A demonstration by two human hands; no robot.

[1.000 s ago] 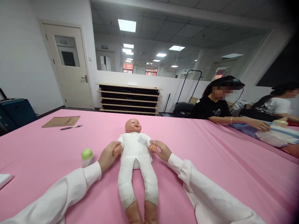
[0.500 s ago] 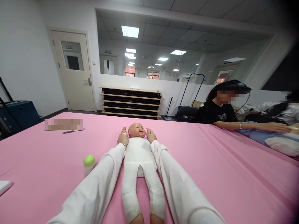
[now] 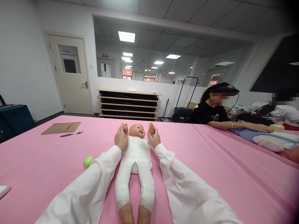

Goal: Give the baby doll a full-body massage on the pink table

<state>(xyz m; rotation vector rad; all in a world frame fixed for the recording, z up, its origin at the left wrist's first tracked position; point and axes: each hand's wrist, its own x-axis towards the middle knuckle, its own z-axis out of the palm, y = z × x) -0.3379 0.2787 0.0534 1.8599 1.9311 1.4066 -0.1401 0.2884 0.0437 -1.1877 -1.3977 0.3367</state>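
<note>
A baby doll (image 3: 136, 151) with a white cloth body and bare plastic head, hands and feet lies on its back, feet toward me. Its arms are bent up beside its head. My left hand (image 3: 121, 137) is closed around the doll's arm on the left, just below its small plastic hand (image 3: 125, 128). On the other side my right hand (image 3: 154, 138) grips the other arm, thumb and fingers around the wrist below the doll's hand (image 3: 151, 128). A green-capped container (image 3: 88, 162) stands left of my left sleeve, which partly hides it.
On the pink-covered table (image 3: 201, 161) lie a brown notebook (image 3: 61, 128) and a pen (image 3: 71, 134) at the back left. A white object (image 3: 3, 191) shows at the left edge. At the right, a co-worker (image 3: 213, 109) reaches over another doll-like figure (image 3: 263, 138).
My hands have come up and turned more upright around the doll's wrists, lifting its hands slightly. The doll's legs appear farther left, and the whole view has shifted a little.
</note>
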